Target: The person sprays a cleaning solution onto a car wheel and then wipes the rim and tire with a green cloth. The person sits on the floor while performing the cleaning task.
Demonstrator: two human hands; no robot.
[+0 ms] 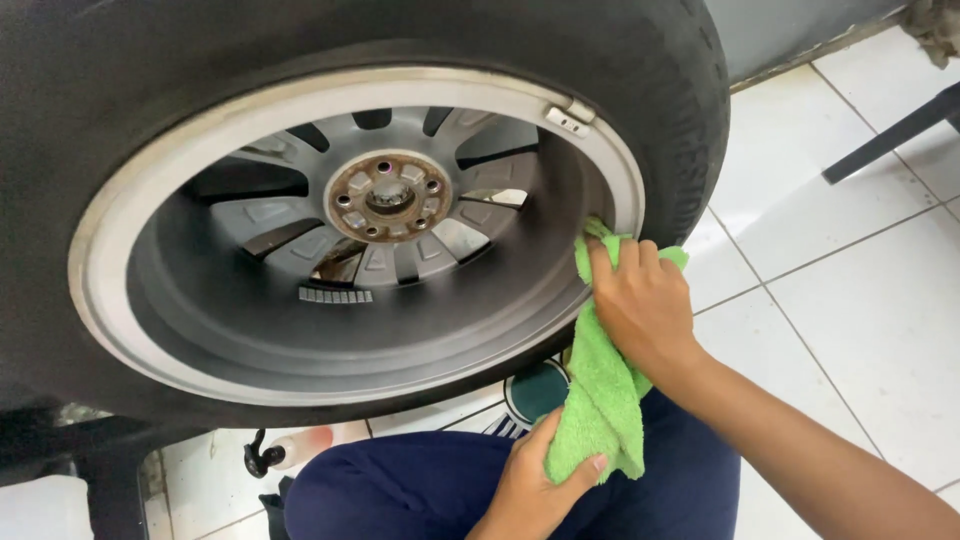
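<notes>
Right hand (pixel 640 300) presses green cloth (pixel 600 400) against wheel rim (pixel 110 240); left hand (pixel 535 485) grips its tail.

Right hand (pixel 640 300) pressing green cloth (pixel 600 400), wheel rim (pixel 300 100)

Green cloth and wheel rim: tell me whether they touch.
Touching. The head view shows the right hand pressing the green cloth against the wheel rim.

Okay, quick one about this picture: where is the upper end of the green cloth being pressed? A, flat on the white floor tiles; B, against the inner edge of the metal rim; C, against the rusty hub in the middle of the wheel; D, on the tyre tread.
B: the right hand presses the green cloth against the inner edge of the rim, while the left hand holds the cloth's lower end.
</notes>
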